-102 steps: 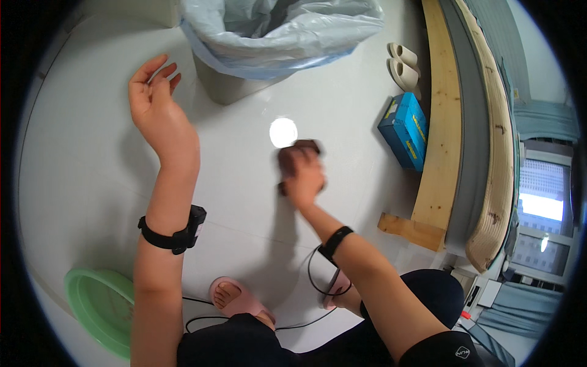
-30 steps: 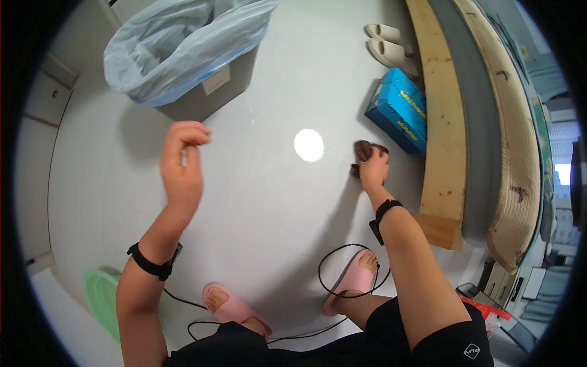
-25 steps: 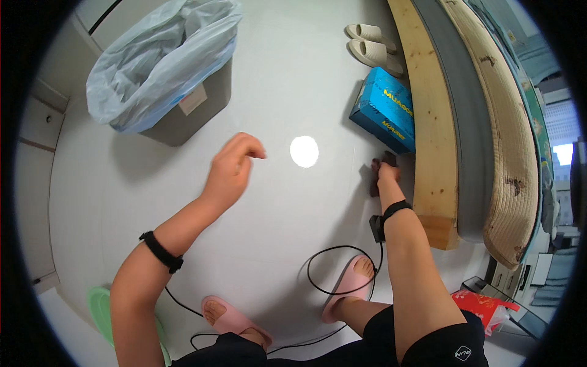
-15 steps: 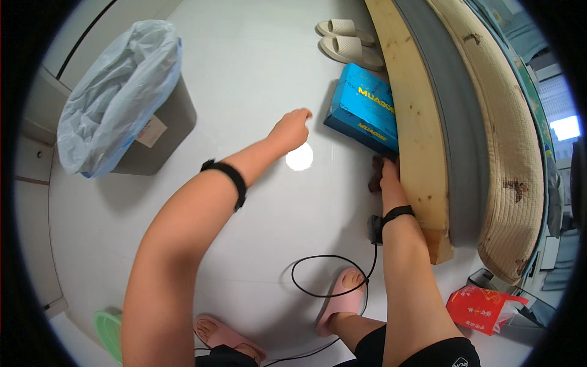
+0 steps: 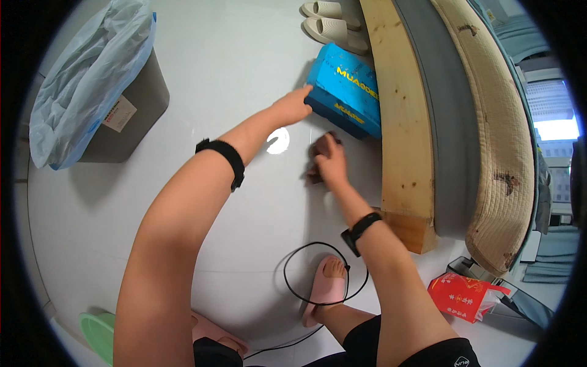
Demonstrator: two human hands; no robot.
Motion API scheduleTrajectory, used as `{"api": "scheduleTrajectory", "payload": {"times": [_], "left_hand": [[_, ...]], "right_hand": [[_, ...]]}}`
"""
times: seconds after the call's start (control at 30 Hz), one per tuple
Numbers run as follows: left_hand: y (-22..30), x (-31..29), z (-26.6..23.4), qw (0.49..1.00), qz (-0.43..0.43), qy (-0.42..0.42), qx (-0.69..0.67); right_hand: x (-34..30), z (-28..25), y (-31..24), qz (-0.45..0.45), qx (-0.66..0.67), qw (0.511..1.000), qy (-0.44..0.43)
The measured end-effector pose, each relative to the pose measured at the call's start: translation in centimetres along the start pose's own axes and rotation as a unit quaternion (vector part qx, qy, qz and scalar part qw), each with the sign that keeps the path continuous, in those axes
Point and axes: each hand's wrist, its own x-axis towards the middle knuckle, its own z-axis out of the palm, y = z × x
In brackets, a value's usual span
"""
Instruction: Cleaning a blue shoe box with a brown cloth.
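White tile floor (image 5: pixel 183 79) fills most of what you see, and along its right side runs the bed — a pale wooden frame (image 5: pixel 400 122) with a grey base and a tan mattress (image 5: pixel 501 140) lying on it, its long edge running away from you toward the top of the view. At the upper left stands a grey bin (image 5: pixel 131 110) lined with a loose blue-white plastic bag, well apart from both your hands. The blue box (image 5: pixel 345 92) lies flat on the floor against the wooden frame, its long side angled along that frame, with a pair of pale slippers (image 5: pixel 333 27) just beyond it. Your left hand (image 5: pixel 293 107) is stretched far forward and its fingertips touch the near-left corner of the box; the fingers are extended and loosely together, not wrapped round anything. Your right hand (image 5: pixel 330 162) sits nearer to you, just below the box's near edge, and presses a dark brown cloth (image 5: pixel 318 159) flat on the tile — fingers curled over it, holding it down. So the box lies ahead of the cloth and a little to its right, and your left hand is the one already on it. A black cable loop (image 5: pixel 324 272) curls round your pink sandal (image 5: pixel 324 287), and a red packet (image 5: pixel 468 296) lies at the bed's near end.
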Motion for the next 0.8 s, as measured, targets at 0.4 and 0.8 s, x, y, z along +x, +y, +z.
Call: {"api": "scheduleTrajectory", "payload": {"times": [0.4,0.8], "left_hand": [[-1.6,-7.7,-8.1,0.993,-0.107,0.034,0.036],[-5.0,-10.9,-7.1,0.977,-0.207,0.048,0.029]], "right_hand": [[-10.5,5.8,-9.6,-0.429,-0.105,0.861,-0.252],[7.8,-5.1,9.2,0.334,0.451,0.801,0.208]]}}
